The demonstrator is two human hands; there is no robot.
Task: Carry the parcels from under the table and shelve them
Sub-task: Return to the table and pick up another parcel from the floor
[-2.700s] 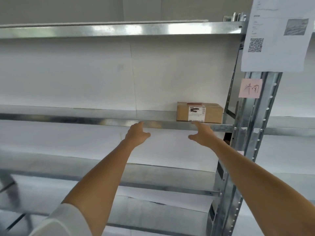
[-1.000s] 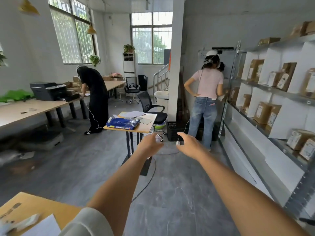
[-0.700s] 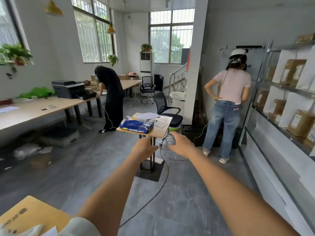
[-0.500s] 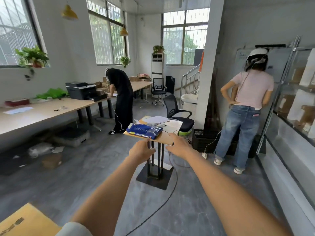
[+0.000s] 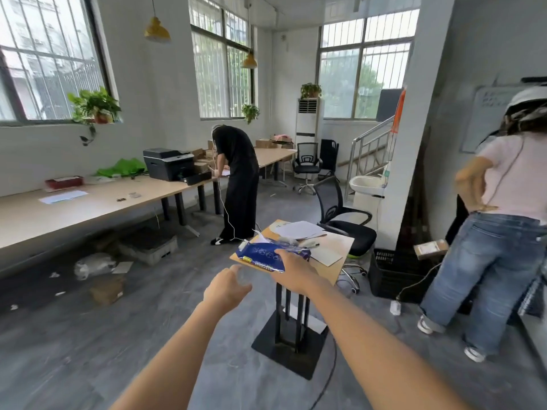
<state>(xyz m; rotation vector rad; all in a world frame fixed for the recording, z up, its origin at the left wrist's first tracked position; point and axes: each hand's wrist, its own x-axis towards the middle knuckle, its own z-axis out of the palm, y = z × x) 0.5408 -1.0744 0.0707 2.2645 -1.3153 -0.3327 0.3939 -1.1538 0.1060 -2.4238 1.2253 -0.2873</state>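
Grey floor lies between us and the long worktop by the windows, and beneath it we can make out a brown parcel on the floor, with a dark crate and a pale bag near it. Our left hand and right hand are raised ahead with nothing in them, fingers loosely curled and apart. We judge this the walk to fetch the next load. The next move calls for skirting the small stand table, then crouching low under the worktop to take a parcel in both hands.
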